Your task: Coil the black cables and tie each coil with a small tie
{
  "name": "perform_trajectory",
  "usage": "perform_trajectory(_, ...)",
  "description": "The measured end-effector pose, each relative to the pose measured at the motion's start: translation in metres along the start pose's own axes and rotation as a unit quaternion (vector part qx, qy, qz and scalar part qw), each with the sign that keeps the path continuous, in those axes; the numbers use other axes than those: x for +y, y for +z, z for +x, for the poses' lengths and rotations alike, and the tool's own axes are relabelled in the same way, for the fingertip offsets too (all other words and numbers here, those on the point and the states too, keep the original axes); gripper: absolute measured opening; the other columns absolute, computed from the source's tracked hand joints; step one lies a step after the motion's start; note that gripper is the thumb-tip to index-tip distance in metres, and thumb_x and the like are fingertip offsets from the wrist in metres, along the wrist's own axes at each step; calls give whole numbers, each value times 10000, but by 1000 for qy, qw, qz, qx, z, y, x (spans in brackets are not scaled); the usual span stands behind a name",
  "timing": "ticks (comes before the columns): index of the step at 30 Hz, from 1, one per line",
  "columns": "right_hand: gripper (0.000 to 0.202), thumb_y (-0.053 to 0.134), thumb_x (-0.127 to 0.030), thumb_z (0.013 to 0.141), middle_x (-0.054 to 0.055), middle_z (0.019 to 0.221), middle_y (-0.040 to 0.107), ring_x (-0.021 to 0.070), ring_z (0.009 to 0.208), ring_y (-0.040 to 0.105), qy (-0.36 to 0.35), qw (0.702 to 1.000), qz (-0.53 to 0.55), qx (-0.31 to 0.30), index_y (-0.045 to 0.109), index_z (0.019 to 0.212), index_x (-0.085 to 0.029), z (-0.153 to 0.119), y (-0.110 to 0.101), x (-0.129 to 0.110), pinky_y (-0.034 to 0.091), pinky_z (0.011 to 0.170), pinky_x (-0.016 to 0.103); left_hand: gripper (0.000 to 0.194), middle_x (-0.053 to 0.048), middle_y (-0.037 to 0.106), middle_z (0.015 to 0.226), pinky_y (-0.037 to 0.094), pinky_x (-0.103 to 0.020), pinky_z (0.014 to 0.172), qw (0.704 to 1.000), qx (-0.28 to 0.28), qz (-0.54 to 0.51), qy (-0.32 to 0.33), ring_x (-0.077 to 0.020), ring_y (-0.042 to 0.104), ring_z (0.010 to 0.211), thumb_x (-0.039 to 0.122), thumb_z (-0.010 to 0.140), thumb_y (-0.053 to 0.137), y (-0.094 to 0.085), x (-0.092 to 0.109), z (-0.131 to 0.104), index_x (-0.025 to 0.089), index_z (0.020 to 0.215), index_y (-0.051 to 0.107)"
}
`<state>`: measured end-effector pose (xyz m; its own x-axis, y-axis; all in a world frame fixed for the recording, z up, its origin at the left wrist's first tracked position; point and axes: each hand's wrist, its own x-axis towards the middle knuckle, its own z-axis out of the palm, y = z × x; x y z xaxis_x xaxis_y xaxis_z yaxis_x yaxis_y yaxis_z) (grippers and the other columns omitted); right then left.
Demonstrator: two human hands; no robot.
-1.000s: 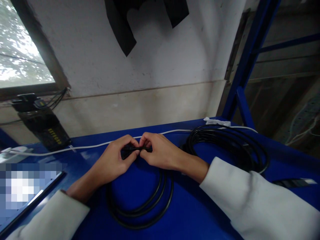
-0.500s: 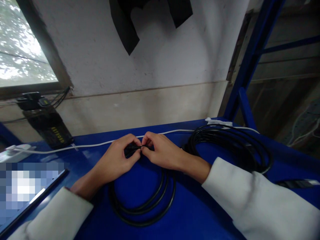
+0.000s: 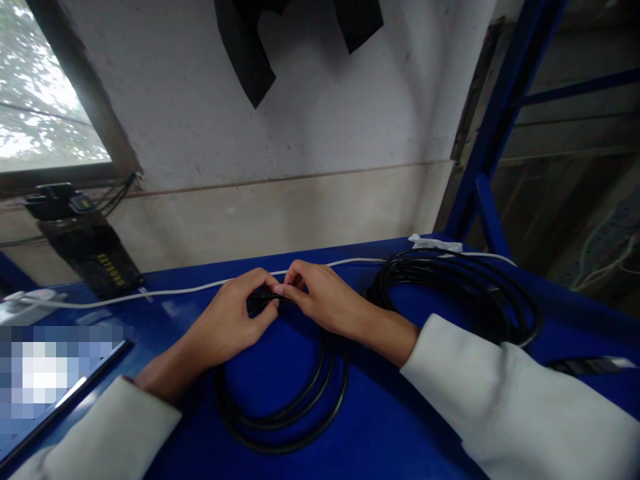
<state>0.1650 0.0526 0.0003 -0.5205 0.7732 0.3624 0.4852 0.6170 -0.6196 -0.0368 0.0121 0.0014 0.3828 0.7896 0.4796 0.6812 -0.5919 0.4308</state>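
Cable coil (image 3: 285,413) beneath pinching hands (image 3: 273,310)

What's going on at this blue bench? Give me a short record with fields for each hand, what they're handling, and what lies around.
Surface: blue bench top
Left hand: pinching the top of the small black cable coil
Right hand: fingers pinching the same spot, meeting the left hand
Small coil: lies flat on the bench, looped toward the person
Larger black cable coil: to the right, untouched
White cable: runs along the back edge
Black box with yellow lettering: leans by the wall, left
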Motion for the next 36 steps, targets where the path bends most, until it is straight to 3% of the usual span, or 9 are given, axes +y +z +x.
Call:
perform_trajectory(11,196,710,-340,992,40,879,728,145,770,612,0,1000,9,14,696,920,-158,-1,-2,-6,368,675,266,60,-16,715,963,478,-352,854,1000,-3,-13,-13,-218,668,922,211,963,608,3,1,1,223,964,666)
perform_trajectory(16,197,712,-340,990,45,890,729,147,777,609,4,1000,10,9,713,925,-154,0,-4,-10,378,687,266,157,-13,690,923,465,-337,823,1000,-10,-21,-15,-205,648,886,303,1018,597,6,-1,2,216,899,650)
perform_trajectory(32,276,594,-439,1030,93,999,763,193,873,687,-15,1000,-1,7,699,1011,-184,-2,0,-5,465,722,280,98,-18,760,946,508,-363,848,998,4,-41,-48,-223,700,885,256,967,595,5,2,2,228,940,684)
perform_trajectory(36,191,618,-335,986,91,1003,777,200,899,708,-21,1000,-2,6,716,1027,-177,-1,1,-5,487,761,288,103,-14,773,972,513,-362,855,997,-1,-57,-59,-223,713,902,271,977,608,5,-1,3,232,945,698)
